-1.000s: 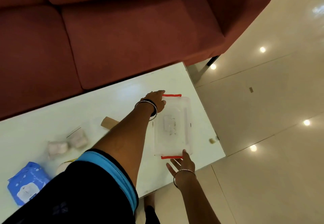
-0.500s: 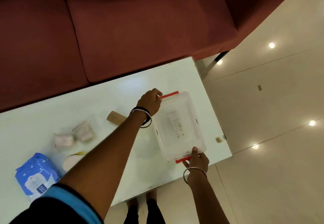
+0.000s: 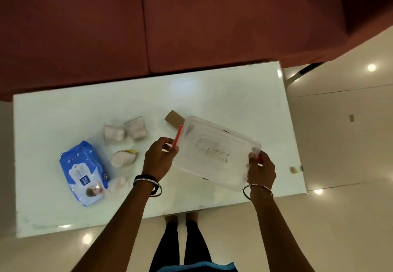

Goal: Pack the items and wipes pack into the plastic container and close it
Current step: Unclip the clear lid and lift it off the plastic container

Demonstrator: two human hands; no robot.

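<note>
A clear plastic container [image 3: 214, 152] with its lid on and red clips sits tilted above the white table [image 3: 223, 93]. My left hand [image 3: 158, 161] grips its left end at a red clip [image 3: 177, 135]. My right hand [image 3: 260, 168] grips the right end. To the left lie a blue wipes pack [image 3: 83, 173], two clear-wrapped pale bundles [image 3: 125, 132], a round pale pad stack [image 3: 123, 159] and a small pale item [image 3: 118, 183] by the pack. A brown cardboard piece [image 3: 173, 118] pokes out behind the container.
A red sofa [image 3: 191, 16] runs along the table's far side. Glossy tiled floor [image 3: 340, 144] lies to the right and in front. A small tan scrap [image 3: 294, 170] rests near the table's right edge. My legs [image 3: 182, 242] stand at the near edge.
Both hands closed on the container's ends and carried it left toward the table's middle, turning it so its long side runs left to right. The view swung down over the table.
</note>
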